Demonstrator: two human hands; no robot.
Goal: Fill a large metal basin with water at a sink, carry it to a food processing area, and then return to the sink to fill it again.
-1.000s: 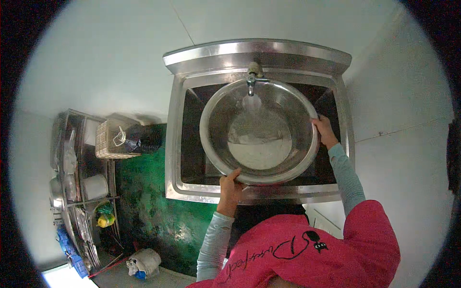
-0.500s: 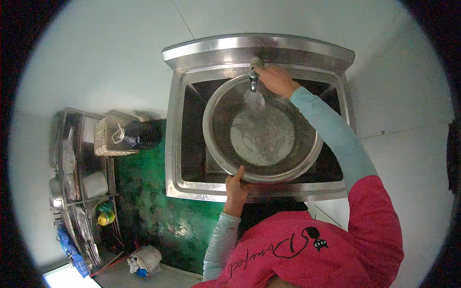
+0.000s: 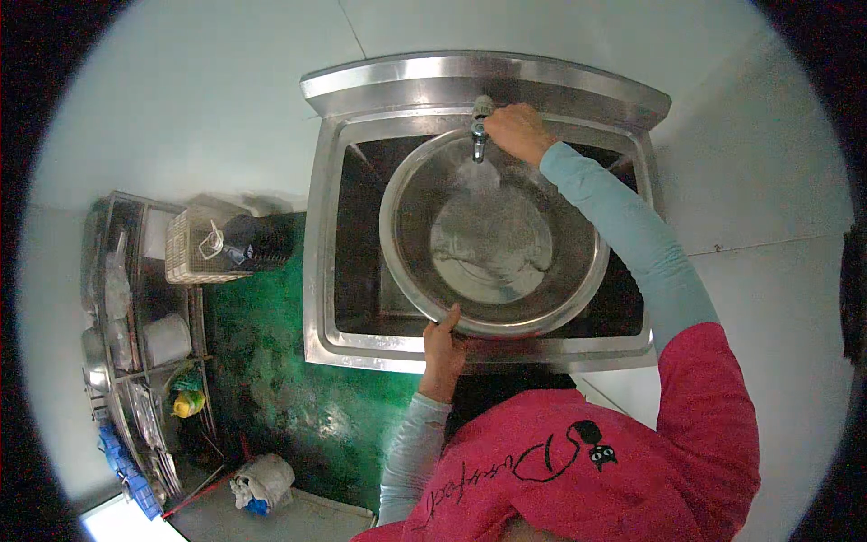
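Left fingers [image 3: 449, 318]: curled over the near rim of the steel basin [image 3: 495, 233], holding it.
Right hand [image 3: 515, 131]: closed around the tap [image 3: 480, 126] above the far rim.
Basin: sits in the steel sink [image 3: 318, 271], under running water.

You are in what looks like a washing-up room of a big kitchen. A deep steel sink [image 3: 325, 271] with a tap [image 3: 480, 135] stands by pale walls, and a metal rack [image 3: 126, 343] holds pots. The rack is small and blurry.
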